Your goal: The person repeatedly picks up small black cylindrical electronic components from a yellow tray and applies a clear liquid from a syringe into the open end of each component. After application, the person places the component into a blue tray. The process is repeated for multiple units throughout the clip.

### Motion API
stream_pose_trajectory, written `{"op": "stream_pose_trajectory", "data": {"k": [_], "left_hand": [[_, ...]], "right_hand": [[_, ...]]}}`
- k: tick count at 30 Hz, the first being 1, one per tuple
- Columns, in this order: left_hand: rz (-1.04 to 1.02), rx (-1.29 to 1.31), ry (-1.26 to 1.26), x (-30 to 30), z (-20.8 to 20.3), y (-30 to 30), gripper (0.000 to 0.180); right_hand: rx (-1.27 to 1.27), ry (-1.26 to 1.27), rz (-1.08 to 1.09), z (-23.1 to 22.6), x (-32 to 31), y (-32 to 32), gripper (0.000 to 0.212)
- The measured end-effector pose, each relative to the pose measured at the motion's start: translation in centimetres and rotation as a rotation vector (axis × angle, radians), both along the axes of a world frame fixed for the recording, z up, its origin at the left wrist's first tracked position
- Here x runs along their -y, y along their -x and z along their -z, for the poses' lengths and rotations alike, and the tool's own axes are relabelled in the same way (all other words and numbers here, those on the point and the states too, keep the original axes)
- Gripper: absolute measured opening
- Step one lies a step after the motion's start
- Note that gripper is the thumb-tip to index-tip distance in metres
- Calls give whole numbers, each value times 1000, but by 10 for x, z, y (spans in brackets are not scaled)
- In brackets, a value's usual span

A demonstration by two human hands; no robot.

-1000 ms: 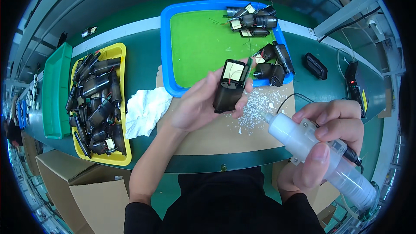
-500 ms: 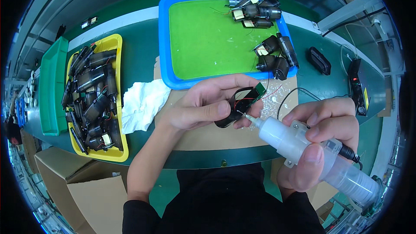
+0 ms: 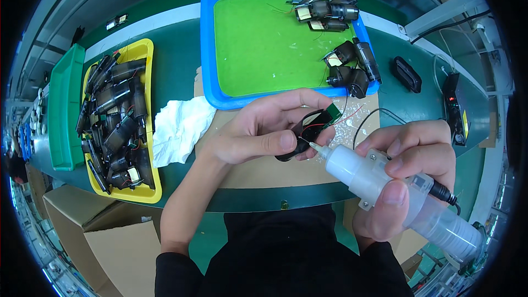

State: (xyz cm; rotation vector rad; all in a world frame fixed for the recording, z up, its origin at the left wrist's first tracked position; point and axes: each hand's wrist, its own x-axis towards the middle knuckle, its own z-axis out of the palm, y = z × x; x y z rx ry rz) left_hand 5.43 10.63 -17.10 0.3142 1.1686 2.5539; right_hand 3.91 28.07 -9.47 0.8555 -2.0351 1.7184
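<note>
My left hand is closed around a black plastic housing, thumb on its near side. A small green circuit board and thin red and black wires stick out of the housing's far end. In my right hand lies a translucent white glue dispenser, a thick syringe shape with a cable at its back. Its narrow nozzle points left and meets the housing's inner side beside my left thumb; whether it touches cannot be told. Both hands hover over a brown cardboard sheet at the bench's front edge.
A blue tray with a green bottom holds several black housings on its right. To the left are a yellow tray full of similar parts, a green tray and crumpled white tissue. A black device sits right.
The view has shifted slightly. The dispenser's nozzle has moved a little left and up along the housing. Both hands keep their holds.
</note>
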Motion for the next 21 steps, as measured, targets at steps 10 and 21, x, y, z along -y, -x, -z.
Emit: {"op": "stream_pose_trajectory", "data": {"k": [10, 21], "left_hand": [[47, -24, -10, 4, -1, 0, 71], [174, -147, -171, 8, 15, 3, 64]], "right_hand": [[-81, -76, -69, 1, -5, 3, 32], [-114, -191, -138, -5, -12, 3, 30]]}}
